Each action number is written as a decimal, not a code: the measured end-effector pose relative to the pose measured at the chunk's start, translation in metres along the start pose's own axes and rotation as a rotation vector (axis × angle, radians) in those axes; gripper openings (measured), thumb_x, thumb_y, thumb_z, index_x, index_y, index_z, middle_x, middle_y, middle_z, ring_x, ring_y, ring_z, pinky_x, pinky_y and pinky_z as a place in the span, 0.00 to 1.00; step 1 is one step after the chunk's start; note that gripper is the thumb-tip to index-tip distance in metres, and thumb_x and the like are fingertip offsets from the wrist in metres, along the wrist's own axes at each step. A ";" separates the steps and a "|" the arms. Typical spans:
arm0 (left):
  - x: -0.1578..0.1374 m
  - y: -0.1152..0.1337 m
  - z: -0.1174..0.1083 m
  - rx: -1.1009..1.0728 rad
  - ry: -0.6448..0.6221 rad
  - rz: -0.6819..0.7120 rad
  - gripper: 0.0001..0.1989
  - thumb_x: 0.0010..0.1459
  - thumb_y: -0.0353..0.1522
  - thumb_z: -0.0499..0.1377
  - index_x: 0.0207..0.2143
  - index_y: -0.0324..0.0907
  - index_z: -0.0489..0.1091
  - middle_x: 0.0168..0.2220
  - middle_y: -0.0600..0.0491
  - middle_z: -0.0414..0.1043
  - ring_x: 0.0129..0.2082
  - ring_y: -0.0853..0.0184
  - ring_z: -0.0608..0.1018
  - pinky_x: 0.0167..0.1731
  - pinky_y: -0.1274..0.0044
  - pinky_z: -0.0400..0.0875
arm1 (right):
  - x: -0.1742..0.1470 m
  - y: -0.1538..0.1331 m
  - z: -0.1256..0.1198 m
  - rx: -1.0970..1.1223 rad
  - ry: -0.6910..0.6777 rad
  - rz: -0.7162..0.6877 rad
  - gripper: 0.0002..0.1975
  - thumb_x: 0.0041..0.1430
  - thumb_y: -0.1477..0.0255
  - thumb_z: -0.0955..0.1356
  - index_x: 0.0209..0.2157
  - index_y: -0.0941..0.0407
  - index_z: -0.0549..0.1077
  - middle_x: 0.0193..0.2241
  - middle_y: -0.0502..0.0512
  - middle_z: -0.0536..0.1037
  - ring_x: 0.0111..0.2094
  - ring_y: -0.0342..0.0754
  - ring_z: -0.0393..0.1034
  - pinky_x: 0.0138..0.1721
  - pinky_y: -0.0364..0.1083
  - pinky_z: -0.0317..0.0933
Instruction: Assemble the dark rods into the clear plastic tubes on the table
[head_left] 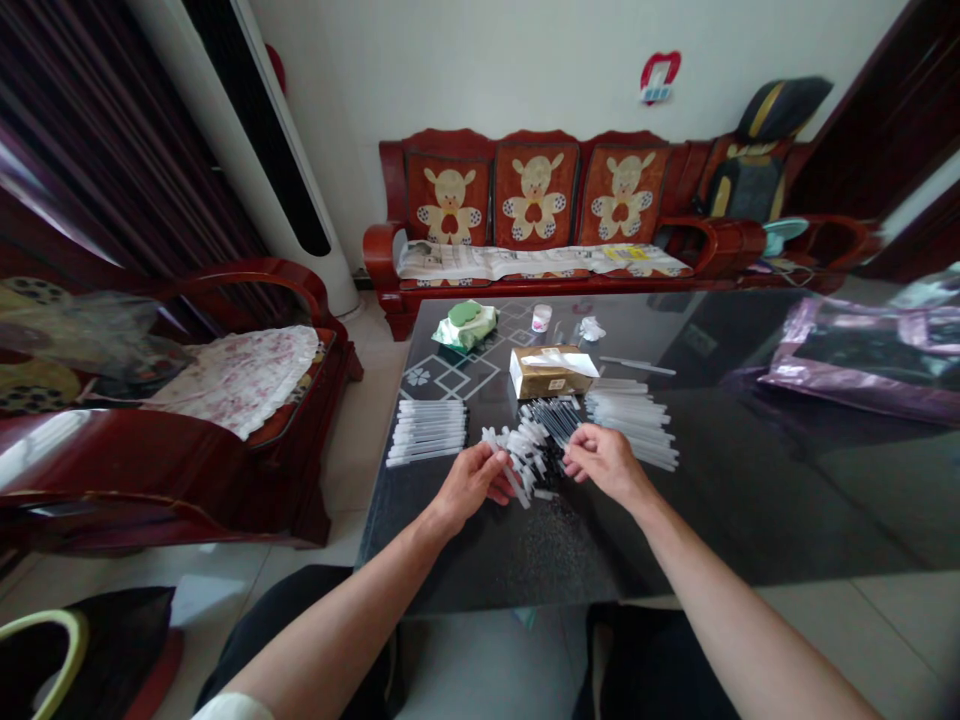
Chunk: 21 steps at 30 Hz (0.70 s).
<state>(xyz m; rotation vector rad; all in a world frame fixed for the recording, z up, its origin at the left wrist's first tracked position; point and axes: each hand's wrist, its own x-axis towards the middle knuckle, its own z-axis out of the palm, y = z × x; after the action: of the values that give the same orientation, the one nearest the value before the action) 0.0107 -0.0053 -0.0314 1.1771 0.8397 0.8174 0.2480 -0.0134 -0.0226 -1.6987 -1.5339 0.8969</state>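
My left hand [474, 482] pinches a slim whitish pen barrel [518, 487], which slants down toward the table's near edge. Beside it lies a heap of short white pen parts [527, 445]. Just past the heap, thin dark pen refills [551, 416] lie in a bundle. My right hand [606, 460] is at the near right end of that bundle, thumb and fingertips pressed together; whatever they hold is too small to make out. To the left is a neat row of white pen barrels [429, 432], and a second spread of translucent barrels [631, 422] lies to the right.
A tissue box [553, 373] stands behind the refills on the dark glossy table [735, 480]. Farther back are a green wipes pack [466, 326], a small white jar [541, 318] and a crumpled tissue [592, 328]. A purple-edged plastic bag [862, 355] lies at the right.
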 end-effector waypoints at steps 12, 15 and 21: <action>0.002 0.002 -0.007 -0.022 0.106 -0.046 0.22 0.50 0.48 0.61 0.31 0.37 0.67 0.23 0.52 0.73 0.19 0.70 0.75 0.19 0.80 0.70 | -0.007 0.023 -0.013 -0.489 -0.053 0.052 0.05 0.51 0.75 0.68 0.23 0.57 0.71 0.15 0.50 0.73 0.17 0.42 0.68 0.23 0.40 0.56; 0.002 0.001 -0.006 -0.014 0.102 -0.055 0.22 0.49 0.49 0.62 0.31 0.37 0.67 0.22 0.51 0.73 0.18 0.70 0.75 0.19 0.81 0.70 | -0.007 0.026 -0.008 -0.447 -0.046 0.007 0.05 0.53 0.73 0.68 0.25 0.57 0.71 0.16 0.49 0.73 0.18 0.43 0.69 0.24 0.41 0.56; 0.002 0.001 -0.006 0.003 0.108 -0.049 0.21 0.50 0.48 0.61 0.31 0.37 0.67 0.23 0.50 0.74 0.20 0.70 0.75 0.20 0.81 0.71 | -0.004 0.027 -0.005 -0.557 0.063 -0.058 0.03 0.55 0.71 0.67 0.30 0.56 0.73 0.23 0.53 0.78 0.25 0.46 0.72 0.28 0.41 0.56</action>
<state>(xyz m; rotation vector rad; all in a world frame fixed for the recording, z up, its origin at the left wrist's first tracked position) 0.0059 -0.0004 -0.0314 1.1188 0.9554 0.8460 0.2667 -0.0198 -0.0427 -2.0204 -1.8954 0.3946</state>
